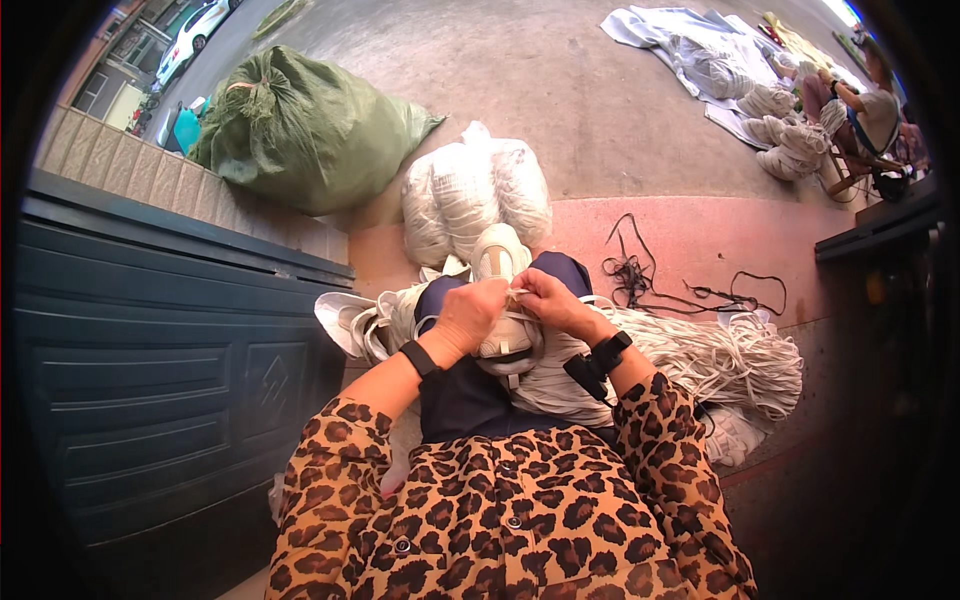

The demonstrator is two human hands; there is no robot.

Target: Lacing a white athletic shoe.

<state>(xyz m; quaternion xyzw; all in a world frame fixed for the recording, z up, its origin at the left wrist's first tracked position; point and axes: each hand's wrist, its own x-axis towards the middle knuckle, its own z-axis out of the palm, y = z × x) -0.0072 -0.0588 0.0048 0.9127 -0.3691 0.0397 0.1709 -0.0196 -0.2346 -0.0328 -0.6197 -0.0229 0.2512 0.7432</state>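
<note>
A cream sneaker (500, 252) rests upright on my lap, toe pointing away from me and its opening towards me. My left hand (474, 312) is closed at the sneaker's left side, its fingertips at the lacing. From the other side my right hand (556, 302) pinches a pale shoelace (516, 292) over the tongue. The fingertips of both hands nearly meet there, and what the left fingers grip is partly hidden. A thick bundle of off-white shoelaces (690, 365) lies across my lap and spreads to the right. Another pale shoe (345, 322) shows at the left.
Ahead stands a clear plastic bag of white bundles (476, 195). A large green sack (300, 130) is beyond it at the left. Black laces (640, 280) lie on the reddish floor. A dark blue door (180, 340) borders the left. Another person (872, 112) sits far right beside more bundles.
</note>
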